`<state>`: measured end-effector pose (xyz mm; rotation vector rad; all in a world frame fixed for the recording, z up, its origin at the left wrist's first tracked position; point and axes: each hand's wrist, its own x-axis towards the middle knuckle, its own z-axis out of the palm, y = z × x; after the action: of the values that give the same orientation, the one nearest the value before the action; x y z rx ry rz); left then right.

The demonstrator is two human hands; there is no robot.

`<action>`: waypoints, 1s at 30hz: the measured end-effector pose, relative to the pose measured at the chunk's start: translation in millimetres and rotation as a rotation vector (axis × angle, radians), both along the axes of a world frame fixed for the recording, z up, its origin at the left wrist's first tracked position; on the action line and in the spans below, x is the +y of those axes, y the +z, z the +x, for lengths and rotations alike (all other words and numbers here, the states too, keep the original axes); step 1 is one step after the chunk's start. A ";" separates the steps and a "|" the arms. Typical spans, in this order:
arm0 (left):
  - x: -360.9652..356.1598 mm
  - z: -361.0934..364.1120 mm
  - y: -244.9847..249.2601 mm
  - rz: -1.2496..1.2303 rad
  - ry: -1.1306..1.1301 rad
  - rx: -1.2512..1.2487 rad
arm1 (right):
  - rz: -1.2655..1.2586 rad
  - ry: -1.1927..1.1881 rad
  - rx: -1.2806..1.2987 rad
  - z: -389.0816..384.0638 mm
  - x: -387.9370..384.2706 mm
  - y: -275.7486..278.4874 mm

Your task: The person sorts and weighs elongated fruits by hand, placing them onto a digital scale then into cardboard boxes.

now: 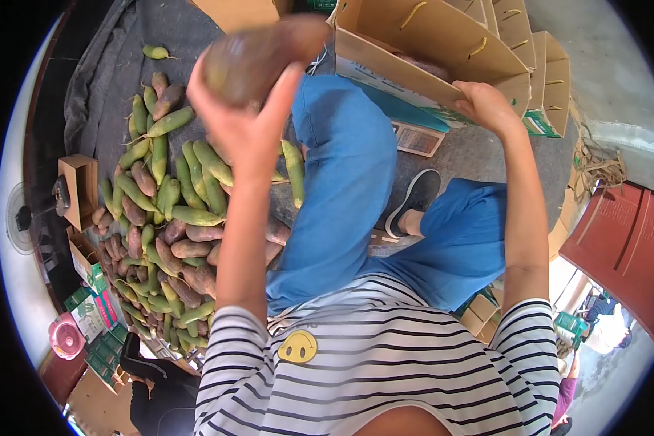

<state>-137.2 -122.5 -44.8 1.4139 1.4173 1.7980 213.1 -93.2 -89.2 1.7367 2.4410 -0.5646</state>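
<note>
My left hand (243, 123) is raised and shut on a brownish-purple elongated fruit (258, 58), held above a pile of green and purple fruits (167, 218). My right hand (487, 105) grips the near edge of an open cardboard box (414, 51), which is tilted toward me. Something dark lies inside the box, mostly hidden by its wall. I sit with my legs in blue trousers stretched between the pile and the box.
The pile lies on a grey mat (123, 65). More open cardboard boxes (545, 80) stand behind the first. A small cardboard box (76, 189) sits left of the pile. Another person (152, 385) crouches at the lower left. A red door (618, 240) is at the right.
</note>
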 end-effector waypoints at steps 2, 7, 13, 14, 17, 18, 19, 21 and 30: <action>31.8 40.3 13.7 0.084 -0.150 -0.070 | 0.009 0.019 0.003 2.7 1.3 -3.6; 48.0 78.8 0.8 0.012 -0.250 0.309 | 0.012 0.052 0.011 5.9 4.6 -3.5; -29.6 -69.0 -121.6 -0.403 -0.193 0.523 | 0.016 0.073 0.030 7.2 2.3 -9.1; -60.6 -97.0 -141.4 -0.535 -0.166 0.554 | 0.005 0.091 0.025 9.2 4.4 -10.6; -165.4 -188.9 -205.2 -0.922 -0.103 0.754 | 0.066 0.093 0.063 9.3 -0.3 -9.0; -200.9 -208.5 -218.8 -1.023 -0.086 0.774 | 0.019 0.093 0.060 10.6 2.9 -9.0; -229.0 -218.4 -221.0 -1.180 -0.108 0.864 | 0.010 0.095 0.054 11.2 5.1 -9.4; -264.6 -229.4 -227.5 -1.516 -0.217 0.852 | -0.008 0.101 0.041 10.6 4.9 -8.6; -353.0 -225.7 -266.4 -1.677 -0.034 0.575 | -0.141 0.046 0.104 16.0 6.5 -3.2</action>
<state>-362.9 -475.4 -311.2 0.8385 2.1538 -0.2447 229.1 -86.6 -92.4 1.6312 2.4351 -0.8197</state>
